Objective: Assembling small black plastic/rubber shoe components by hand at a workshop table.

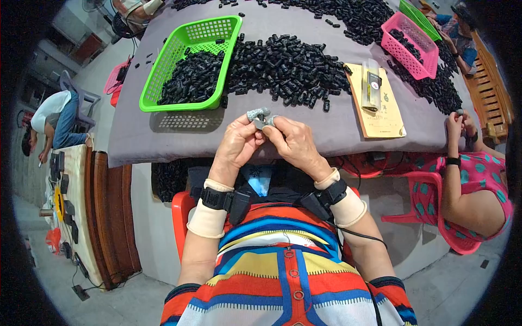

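Observation:
My left hand (237, 140) and my right hand (293, 142) meet just over the near edge of the table, fingers pinched together. Between their fingertips sits a small dark piece (261, 120), mostly hidden; its exact kind cannot be made out. Grey wrapping covers some of the fingertips. Beyond my hands spreads a heap of small black cylindrical parts (288, 68). To its left stands a green plastic basket (187, 104), partly filled with the same black parts.
A yellowish paper envelope (380, 127) lies right of the heap, with a clear-and-yellow tool case (371, 89) on it. A pink basket (421, 69) holds black parts farther right. Another person (462, 185) sits at the right on a pink chair. A wooden bench (117, 217) stands at left.

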Demonstrator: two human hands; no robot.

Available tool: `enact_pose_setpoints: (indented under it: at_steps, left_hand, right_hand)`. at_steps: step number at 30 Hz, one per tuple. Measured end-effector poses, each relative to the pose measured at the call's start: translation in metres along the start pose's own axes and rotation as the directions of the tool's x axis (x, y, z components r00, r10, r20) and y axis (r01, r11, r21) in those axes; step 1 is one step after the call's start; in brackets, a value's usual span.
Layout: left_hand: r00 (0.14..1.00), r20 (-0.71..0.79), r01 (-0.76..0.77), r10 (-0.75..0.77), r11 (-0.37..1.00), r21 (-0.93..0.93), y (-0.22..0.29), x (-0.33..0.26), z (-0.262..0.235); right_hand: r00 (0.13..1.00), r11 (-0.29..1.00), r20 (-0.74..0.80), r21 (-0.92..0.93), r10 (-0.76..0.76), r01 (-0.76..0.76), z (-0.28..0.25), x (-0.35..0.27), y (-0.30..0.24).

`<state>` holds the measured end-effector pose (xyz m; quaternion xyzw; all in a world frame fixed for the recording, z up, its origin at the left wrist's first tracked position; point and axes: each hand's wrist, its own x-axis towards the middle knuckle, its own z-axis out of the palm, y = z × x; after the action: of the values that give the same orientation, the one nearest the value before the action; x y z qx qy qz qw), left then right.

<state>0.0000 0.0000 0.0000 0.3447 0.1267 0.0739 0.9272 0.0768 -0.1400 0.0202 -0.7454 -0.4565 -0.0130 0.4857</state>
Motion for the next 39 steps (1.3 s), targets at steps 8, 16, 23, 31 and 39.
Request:
enact_pose_setpoints:
  at_steps: [8,16,23,31,39]
  left_hand:
    - [1.0,-0.023,-0.001,0.001,1.0,0.022,0.0008,-0.0006,0.0042]
    - [1.0,0.001,0.006,-0.006,1.0,0.025,0.0003,0.0,0.0021]
    - [0.997,0.072,0.02,-0.021,1.0,0.015,0.0015,-0.0002,-0.0015]
    - [1.0,-0.008,0.016,-0.015,0.999,0.03,0.0025,-0.0008,0.007]
    - [0.999,0.047,0.001,-0.002,1.0,0.018,0.0036,-0.0032,0.0055]
  right_hand:
    - [1.0,1.0,0.009,0.015,-0.005,0.004,0.0001,0.0005,0.0024]
    - [1.0,1.0,0.012,-0.021,0.013,-0.012,0.0022,-0.0001,0.0021]
    - [1.0,0.999,0.015,0.045,-0.011,0.011,-0.001,-0.0002,0.0017]
    - [1.0,1.0,0.007,-0.005,0.001,-0.001,-0.0004,0.0008,0.0013]
    - [0.998,0.999,-0.066,-0.045,-0.012,0.009,0.0036,0.0006,-0.0031]
